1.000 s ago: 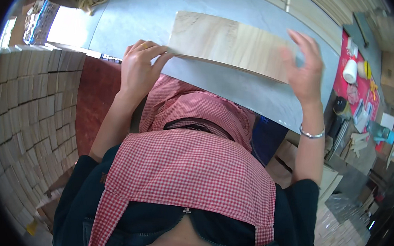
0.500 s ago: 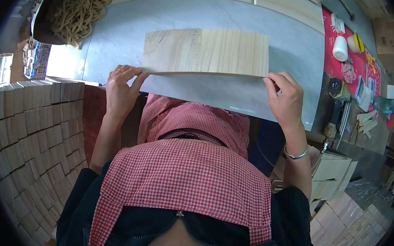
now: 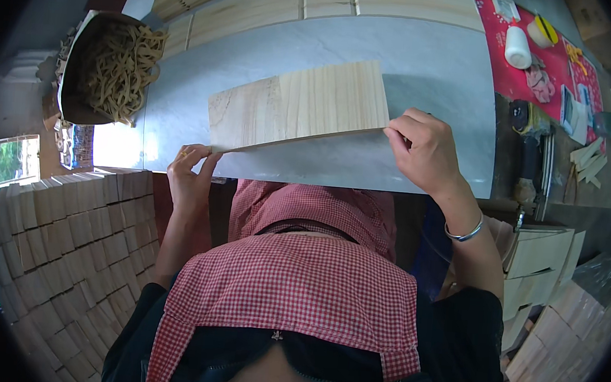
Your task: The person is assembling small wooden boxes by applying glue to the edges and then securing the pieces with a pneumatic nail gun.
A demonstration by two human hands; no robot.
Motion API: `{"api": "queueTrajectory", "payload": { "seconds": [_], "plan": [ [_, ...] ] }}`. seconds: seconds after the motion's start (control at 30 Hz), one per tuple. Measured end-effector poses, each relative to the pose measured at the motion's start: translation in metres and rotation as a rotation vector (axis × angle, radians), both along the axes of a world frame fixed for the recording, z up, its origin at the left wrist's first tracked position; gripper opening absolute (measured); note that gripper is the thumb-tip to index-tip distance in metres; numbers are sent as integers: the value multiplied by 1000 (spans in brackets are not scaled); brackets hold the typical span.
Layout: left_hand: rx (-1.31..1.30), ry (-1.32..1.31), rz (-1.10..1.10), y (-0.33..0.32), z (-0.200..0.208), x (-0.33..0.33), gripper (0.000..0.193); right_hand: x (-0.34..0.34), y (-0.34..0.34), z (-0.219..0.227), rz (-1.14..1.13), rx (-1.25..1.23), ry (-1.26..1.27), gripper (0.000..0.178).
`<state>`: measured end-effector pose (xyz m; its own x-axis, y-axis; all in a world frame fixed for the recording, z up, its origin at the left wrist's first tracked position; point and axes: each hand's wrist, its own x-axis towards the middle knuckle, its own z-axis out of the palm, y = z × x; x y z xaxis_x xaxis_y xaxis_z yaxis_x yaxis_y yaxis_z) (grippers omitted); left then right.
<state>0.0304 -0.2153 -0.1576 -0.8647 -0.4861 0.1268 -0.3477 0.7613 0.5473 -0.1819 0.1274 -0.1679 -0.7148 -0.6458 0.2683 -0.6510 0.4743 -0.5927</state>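
A pale rectangular wooden board (image 3: 301, 104) is held at its two near corners above the grey marbled tabletop (image 3: 444, 65). It slants, with its right end farther from me than its left. The near left corner is pinched between the thumb and fingers of my left hand (image 3: 191, 171), close to the table's front edge. At the near right corner my right hand (image 3: 424, 146) pinches the board the same way, its wrist wearing a silver bangle. Whether the board's far edge touches the tabletop, I cannot tell.
A box of tan rubber bands (image 3: 118, 68) stands at the far left. More boards (image 3: 247, 21) line the table's back edge. Stacked wooden blocks (image 3: 65, 237) rise at the left. On a red cloth (image 3: 501, 27) at the right lie a white bottle (image 3: 518, 48) and a tape roll (image 3: 542, 31).
The board has tilted, its left end coming nearer to me while the right stays farther. My left hand has moved nearer with it. The whole view has also shifted.
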Motion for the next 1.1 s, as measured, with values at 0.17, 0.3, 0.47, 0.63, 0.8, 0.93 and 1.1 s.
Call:
{"api": "queueTrajectory", "payload": {
  "seconds": [0.17, 0.3, 0.47, 0.63, 0.8, 0.93, 1.1],
  "plan": [
    [295, -43, 69, -16, -2, 7, 19, -20, -2, 6, -20, -117, -119, 4],
    [620, -35, 176, -17, 14, -7, 22, -40, -18, 6, -105, -232, -170, 3],
    [663, 24, 314, -6, 26, -41, 25, -45, -51, -9, -247, -282, -124, 5],
    [520, -71, 304, -13, 19, -44, 26, -42, -59, -10, -299, -240, -182, 7],
    [637, -19, 324, -17, 14, -42, 27, -40, -64, -8, -315, -204, -118, 7],
    [705, 16, 334, -18, 13, -41, 26, -39, -67, -7, -315, -96, 23, 12],
    [598, 1, 368, -11, 17, -43, 24, -39, -69, -7, -308, -141, -11, 13]
  ]
}}
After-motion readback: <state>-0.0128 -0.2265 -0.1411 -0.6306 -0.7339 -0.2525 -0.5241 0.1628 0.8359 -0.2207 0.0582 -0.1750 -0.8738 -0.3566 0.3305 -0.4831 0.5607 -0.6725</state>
